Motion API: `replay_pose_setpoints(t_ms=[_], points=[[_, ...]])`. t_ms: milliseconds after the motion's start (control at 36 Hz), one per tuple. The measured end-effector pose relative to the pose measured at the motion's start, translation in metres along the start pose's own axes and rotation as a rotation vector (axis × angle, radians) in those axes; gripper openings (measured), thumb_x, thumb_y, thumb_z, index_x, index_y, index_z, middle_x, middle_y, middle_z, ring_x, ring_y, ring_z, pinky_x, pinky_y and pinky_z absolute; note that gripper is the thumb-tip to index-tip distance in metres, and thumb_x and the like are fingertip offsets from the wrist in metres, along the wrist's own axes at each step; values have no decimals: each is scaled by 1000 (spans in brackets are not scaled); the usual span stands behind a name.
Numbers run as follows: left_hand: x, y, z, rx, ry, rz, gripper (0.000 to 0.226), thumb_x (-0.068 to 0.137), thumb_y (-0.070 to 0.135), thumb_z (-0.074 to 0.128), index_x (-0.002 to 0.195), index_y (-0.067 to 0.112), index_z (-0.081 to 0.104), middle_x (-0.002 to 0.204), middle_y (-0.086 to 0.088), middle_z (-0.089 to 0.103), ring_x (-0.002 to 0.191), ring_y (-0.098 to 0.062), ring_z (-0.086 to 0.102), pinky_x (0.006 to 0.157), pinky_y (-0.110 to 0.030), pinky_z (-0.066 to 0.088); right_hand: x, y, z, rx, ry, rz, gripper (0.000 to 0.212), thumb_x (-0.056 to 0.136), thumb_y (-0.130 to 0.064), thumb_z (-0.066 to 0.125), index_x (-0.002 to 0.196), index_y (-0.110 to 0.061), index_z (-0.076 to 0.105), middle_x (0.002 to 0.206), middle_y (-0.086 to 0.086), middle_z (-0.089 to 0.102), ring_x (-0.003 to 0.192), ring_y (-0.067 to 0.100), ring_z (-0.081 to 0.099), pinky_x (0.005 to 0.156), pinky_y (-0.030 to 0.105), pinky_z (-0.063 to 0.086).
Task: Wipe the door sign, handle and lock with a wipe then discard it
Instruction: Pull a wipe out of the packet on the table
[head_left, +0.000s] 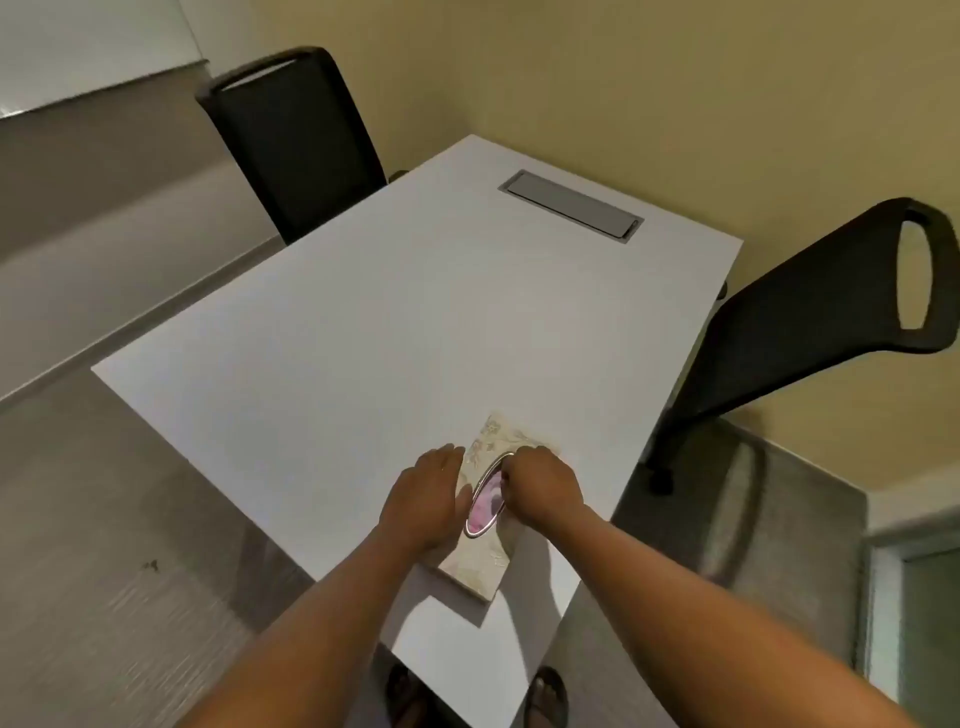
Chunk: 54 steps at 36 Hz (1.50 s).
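In the head view, a cream, floral-patterned rectangular tissue box (485, 506) lies flat on the near right part of a white rectangular table (363, 322). Its oval, metal-rimmed opening (487, 501) faces up and shows a pale pink wipe (480, 512) inside. The box's long axis runs from the near table edge, by the person, away and slightly to the right; the oval slot follows the same line.

The left hand (423, 499) lies flat and relaxed, fingers extended, pressed against the box's left side and top, holding nothing but steadying the box. The right hand (540, 486) is curled over the right rim of the opening, with its fingertips (506, 475) dipping into the slot at the wipe. Whether they have actually pinched the wipe I cannot tell, since the fingertips are hidden by the knuckles.

I judge this to be the very first step: fetching a wipe. The door sign, handle and lock are not in view. The next move likely calls for a firm pinch on the pink sheet and a pull upward along the slot, with the left hand keeping the box down so that it does not lift.

Two black office chairs (296, 150) stand beside the table, and a grey cable hatch (571, 205) sits in its far end.
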<state>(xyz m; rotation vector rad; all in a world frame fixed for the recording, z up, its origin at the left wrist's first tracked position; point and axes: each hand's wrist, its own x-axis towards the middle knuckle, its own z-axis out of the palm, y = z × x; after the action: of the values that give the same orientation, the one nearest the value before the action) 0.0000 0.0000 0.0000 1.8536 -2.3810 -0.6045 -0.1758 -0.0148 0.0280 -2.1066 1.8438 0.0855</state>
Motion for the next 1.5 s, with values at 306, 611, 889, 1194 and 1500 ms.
replay_pose_setpoints(t_ms=[306,611,889,1194,1500], points=[[4,-4,11,-143,10,23,61,101,48,45,154,19,37,155,1,45,141,-21,42,110,-38,41,18,-19,11,-262,-35,12,21,80,-38,68,85,-18,64,93,3,68,96,23,59,73,32,39],[11,4,24,-271,-33,-156,82,91,50,53,158,15,21,160,-6,34,146,-26,32,111,-45,40,24,-28,29,-396,-57,67,22,78,-37,65,71,-25,49,83,-5,65,96,22,56,99,47,24],[12,-3,36,-230,-97,-198,102,81,45,64,161,14,10,166,-9,21,153,-29,19,116,-45,32,25,-29,33,-391,-27,51,7,82,-24,54,76,-25,59,83,-2,68,97,24,55,96,48,25],[13,-3,39,-228,-128,-224,103,85,46,66,162,15,4,169,-9,13,156,-30,10,121,-46,26,25,-27,37,-357,-14,91,9,81,-20,51,74,-23,54,83,-2,65,99,25,53,91,47,27],[5,-2,37,-252,-115,-227,99,88,47,65,162,14,9,167,-7,19,155,-30,14,119,-46,28,20,-29,32,-345,-30,98,13,82,-20,53,85,-21,65,88,-1,67,103,26,51,93,47,27]])
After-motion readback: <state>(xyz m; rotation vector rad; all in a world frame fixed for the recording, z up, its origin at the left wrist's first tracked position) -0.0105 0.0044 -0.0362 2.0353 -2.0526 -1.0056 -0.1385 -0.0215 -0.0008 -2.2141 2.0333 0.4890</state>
